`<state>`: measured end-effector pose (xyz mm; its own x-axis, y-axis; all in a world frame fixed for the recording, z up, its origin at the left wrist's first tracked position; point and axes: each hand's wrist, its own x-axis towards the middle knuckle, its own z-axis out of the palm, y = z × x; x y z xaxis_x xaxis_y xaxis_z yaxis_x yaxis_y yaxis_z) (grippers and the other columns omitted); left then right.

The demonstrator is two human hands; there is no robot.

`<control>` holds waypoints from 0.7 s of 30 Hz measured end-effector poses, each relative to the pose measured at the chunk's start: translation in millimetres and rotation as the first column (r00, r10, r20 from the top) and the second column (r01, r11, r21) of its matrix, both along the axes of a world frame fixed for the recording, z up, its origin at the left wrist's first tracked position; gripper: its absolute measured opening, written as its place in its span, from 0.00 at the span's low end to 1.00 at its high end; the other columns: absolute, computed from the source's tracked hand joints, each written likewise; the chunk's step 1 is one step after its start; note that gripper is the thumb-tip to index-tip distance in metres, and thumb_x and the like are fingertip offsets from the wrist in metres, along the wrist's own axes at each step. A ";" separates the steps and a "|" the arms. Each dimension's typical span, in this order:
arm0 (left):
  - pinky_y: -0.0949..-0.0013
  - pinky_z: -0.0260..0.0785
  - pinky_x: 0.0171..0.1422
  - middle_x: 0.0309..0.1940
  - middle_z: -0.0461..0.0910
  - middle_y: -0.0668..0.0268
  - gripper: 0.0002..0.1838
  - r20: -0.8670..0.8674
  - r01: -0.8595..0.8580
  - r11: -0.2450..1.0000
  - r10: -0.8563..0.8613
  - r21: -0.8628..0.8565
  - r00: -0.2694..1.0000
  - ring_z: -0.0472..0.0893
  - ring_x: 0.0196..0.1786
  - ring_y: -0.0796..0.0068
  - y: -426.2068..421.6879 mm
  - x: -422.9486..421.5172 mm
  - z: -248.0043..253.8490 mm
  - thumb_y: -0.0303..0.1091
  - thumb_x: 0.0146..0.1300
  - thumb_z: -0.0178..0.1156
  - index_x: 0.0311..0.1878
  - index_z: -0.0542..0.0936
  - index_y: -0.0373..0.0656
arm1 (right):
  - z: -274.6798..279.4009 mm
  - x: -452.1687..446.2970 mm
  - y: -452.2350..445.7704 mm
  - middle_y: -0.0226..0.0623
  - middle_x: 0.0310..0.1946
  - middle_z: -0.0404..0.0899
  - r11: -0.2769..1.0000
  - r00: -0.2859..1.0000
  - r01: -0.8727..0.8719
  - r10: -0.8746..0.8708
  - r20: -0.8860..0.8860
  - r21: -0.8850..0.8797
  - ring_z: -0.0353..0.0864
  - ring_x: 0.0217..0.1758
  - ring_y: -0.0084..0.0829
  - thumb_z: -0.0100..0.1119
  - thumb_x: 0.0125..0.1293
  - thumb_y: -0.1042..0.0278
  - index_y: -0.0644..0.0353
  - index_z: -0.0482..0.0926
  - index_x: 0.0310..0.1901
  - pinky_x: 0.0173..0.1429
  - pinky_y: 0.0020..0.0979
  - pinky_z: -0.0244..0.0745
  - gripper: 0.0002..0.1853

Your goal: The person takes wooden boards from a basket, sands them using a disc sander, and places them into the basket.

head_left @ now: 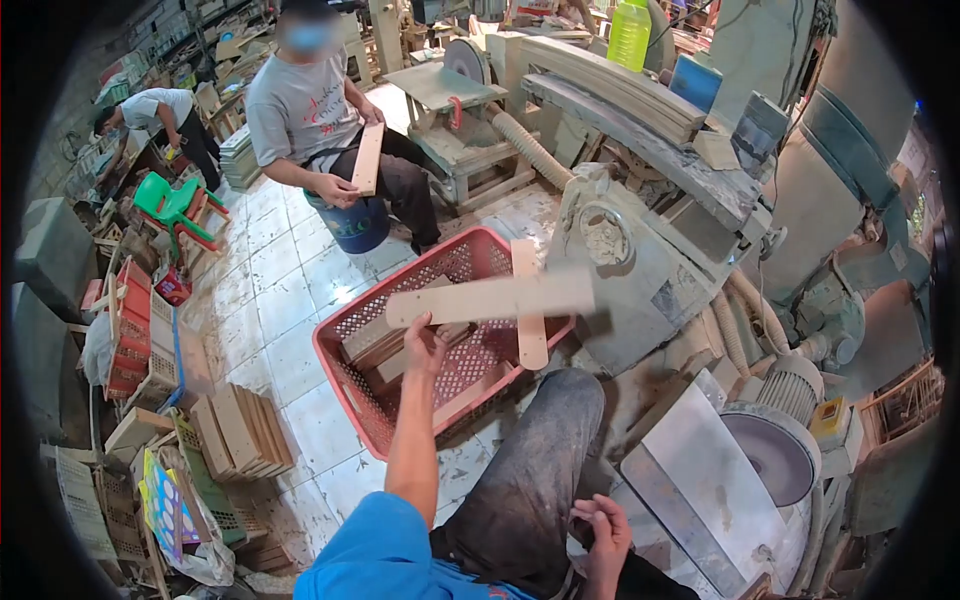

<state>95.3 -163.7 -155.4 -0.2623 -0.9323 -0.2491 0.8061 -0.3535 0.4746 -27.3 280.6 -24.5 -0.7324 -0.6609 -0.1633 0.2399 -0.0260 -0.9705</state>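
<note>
The left hand point(428, 347) is closed on one end of a long wooden board point(455, 303), held above the red basket point(345, 385); its far end is blurred. Gripped so far to one side, the board calls for a firm grip and level, unhurried handling, clear of the second board point(531, 343) lying crosswise at the basket's end. The right hand point(603, 530) is loosely curled near the thigh, contents unclear; supporting the far end with it would steady things.

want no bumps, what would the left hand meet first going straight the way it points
Past its board, the left hand would likely meet the red basket's far rim, or pass above; depth is unclear.
</note>
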 end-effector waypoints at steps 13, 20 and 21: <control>0.73 0.72 0.40 0.37 0.85 0.66 0.14 0.618 0.799 0.455 -0.513 -0.394 0.596 0.81 0.36 0.78 168.7 -102.5 196.1 0.34 0.63 0.62 0.46 0.84 0.33 | 66.3 -21.2 54.3 0.56 0.67 0.67 0.854 0.377 0.406 0.167 -0.911 0.324 0.66 0.69 0.56 0.71 0.57 0.56 0.63 0.66 0.69 0.71 0.53 0.57 0.41; 0.73 0.72 0.39 0.36 0.83 0.66 0.16 0.648 0.936 0.008 -0.720 -0.352 0.250 0.81 0.35 0.77 276.9 -193.9 182.1 0.38 0.66 0.62 0.47 0.84 0.33 | 37.5 -6.6 123.9 0.53 0.53 0.77 0.758 0.715 0.456 0.000 -0.699 0.467 0.79 0.51 0.49 0.71 0.59 0.56 0.65 0.67 0.68 0.52 0.42 0.76 0.39; 0.73 0.71 0.38 0.35 0.82 0.68 0.16 0.685 0.946 -0.012 -0.693 -0.324 0.226 0.79 0.34 0.78 292.5 -201.0 181.8 0.38 0.67 0.62 0.48 0.84 0.33 | 32.0 -5.0 130.4 0.46 0.48 0.80 0.788 0.681 0.477 -0.050 -0.731 0.390 0.83 0.44 0.37 0.70 0.62 0.65 0.66 0.69 0.64 0.45 0.33 0.79 0.31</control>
